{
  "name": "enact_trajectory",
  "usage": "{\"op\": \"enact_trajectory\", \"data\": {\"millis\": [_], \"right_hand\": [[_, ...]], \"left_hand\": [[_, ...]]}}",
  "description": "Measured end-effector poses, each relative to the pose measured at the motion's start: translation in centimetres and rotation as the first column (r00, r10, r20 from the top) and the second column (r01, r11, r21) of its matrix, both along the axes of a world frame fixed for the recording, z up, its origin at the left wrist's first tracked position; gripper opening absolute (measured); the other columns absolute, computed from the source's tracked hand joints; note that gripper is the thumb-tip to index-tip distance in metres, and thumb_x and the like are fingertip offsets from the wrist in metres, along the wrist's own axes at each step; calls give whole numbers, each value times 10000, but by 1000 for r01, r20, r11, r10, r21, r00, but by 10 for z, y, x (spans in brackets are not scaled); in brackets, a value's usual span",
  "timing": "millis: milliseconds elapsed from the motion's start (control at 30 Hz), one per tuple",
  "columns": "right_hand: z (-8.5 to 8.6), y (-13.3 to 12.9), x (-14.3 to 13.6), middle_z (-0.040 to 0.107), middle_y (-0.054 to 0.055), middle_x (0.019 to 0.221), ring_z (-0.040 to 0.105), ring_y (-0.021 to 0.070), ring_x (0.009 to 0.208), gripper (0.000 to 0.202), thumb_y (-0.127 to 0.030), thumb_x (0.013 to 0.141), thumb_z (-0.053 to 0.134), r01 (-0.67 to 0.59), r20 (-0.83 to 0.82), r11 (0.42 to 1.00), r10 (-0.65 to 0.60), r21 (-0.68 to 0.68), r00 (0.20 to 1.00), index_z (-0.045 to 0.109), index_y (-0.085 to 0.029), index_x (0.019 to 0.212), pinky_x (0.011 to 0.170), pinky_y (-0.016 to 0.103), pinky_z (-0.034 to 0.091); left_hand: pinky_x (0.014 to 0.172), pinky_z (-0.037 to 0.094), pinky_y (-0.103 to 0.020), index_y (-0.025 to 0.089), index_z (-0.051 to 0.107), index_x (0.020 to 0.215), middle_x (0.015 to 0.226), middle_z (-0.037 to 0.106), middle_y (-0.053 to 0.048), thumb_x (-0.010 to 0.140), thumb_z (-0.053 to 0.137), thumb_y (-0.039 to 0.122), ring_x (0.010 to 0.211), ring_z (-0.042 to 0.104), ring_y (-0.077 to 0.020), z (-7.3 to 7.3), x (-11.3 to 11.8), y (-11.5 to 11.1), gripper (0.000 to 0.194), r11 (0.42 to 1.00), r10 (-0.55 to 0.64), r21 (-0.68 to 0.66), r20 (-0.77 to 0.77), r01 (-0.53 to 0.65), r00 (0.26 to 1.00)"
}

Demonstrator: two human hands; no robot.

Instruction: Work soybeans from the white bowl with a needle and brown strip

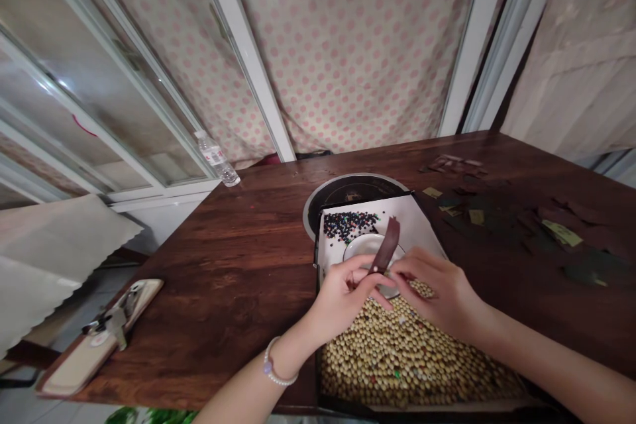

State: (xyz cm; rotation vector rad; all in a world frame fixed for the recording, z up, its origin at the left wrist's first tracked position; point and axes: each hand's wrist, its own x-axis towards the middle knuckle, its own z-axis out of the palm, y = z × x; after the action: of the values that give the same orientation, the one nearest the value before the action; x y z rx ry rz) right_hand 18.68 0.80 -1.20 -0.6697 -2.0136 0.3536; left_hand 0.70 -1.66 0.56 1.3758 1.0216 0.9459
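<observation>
My left hand (342,295) is closed on a dark brown flat strip (388,244), which stands up from between the fingers. A small pale bead-like spot shows at the strip's lower end. Close beside it, my right hand (442,288) has its fingers pinched together; what they hold is too small or hidden to name. Both hands are over a white bowl (356,246) with a dark rim, partly covered by them. The bowl sits in a black-edged tray (422,222) with a white lining. Many golden beads (397,364) fill its near part, and black beads (348,224) lie at its far left.
A round dark inset plate (322,195) lies partly under the tray on the wooden table (238,258). Dark scraps (571,212) and yellowish pieces (477,216) are scattered at right. A plastic bottle (218,159) stands at the far left edge; a pale board (74,364) lies nearer.
</observation>
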Motion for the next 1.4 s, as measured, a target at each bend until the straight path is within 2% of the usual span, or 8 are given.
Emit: {"op": "enact_trajectory", "data": {"millis": [300,400,533,633,767,900,1233,1400], "right_hand": [[0,0,1,545,17,710,542,129,644,113,-74,841,518,-10,27,1000,10,3,1000,555,-179,819,591,250,448],[0,1,2,528,9,693,523,117,615,120,-66,836,520,60,-6,998,-60,-2,998,557,-177,808,565,239,432],[0,1,2,549,12,713,540,122,651,107,-85,844,521,-19,6,1000,19,-21,1000,557,-182,820,593,242,445],[0,1,2,524,-2,682,518,112,613,119,-72,831,523,62,-21,997,-63,-51,998,555,-181,796,567,233,430],[0,1,2,541,5,703,535,112,623,100,-96,840,526,-6,-9,998,5,-57,1000,555,-186,807,561,227,435],[1,1,2,528,1,686,518,112,599,116,-81,827,520,81,-22,995,-82,-62,996,552,-187,789,557,232,433],[0,2,3,538,2,693,533,113,609,114,-88,833,512,4,2,999,-4,-44,1000,556,-186,797,562,226,439],[0,2,3,526,-2,677,524,116,607,114,-85,827,520,62,-2,997,-62,-48,998,558,-187,792,561,234,435]], "left_hand": [[562,537,-258,123,597,1113,866,745,-102,870,566,259,583,717,-178,-1,-1,1,280,1000,-11,-6,-9,11,1000],[584,537,-263,123,591,1118,871,747,-103,871,572,259,571,713,-170,0,-1,1,283,1000,3,4,-25,-3,1000],[593,540,-267,115,588,1104,852,746,-101,872,570,254,583,714,-172,1,-1,0,272,1000,-13,6,2,13,1000],[603,539,-266,117,585,1097,834,746,-97,874,568,266,570,709,-160,0,-1,0,268,1000,-1,13,14,1,1000],[601,541,-266,115,585,1086,860,745,-112,869,577,262,592,715,-170,-1,-2,0,263,1000,0,1,24,0,1000],[604,542,-280,120,579,1099,859,746,-109,871,576,274,582,716,-179,0,-3,1,275,1000,2,12,23,-2,1000],[620,534,-293,110,582,1102,872,747,-122,884,558,275,610,724,-203,0,-4,1,274,1000,-23,5,13,23,1000],[618,520,-272,119,573,1115,844,750,-110,892,549,267,589,720,-184,1,-4,2,269,1000,-30,7,17,30,999]]}}
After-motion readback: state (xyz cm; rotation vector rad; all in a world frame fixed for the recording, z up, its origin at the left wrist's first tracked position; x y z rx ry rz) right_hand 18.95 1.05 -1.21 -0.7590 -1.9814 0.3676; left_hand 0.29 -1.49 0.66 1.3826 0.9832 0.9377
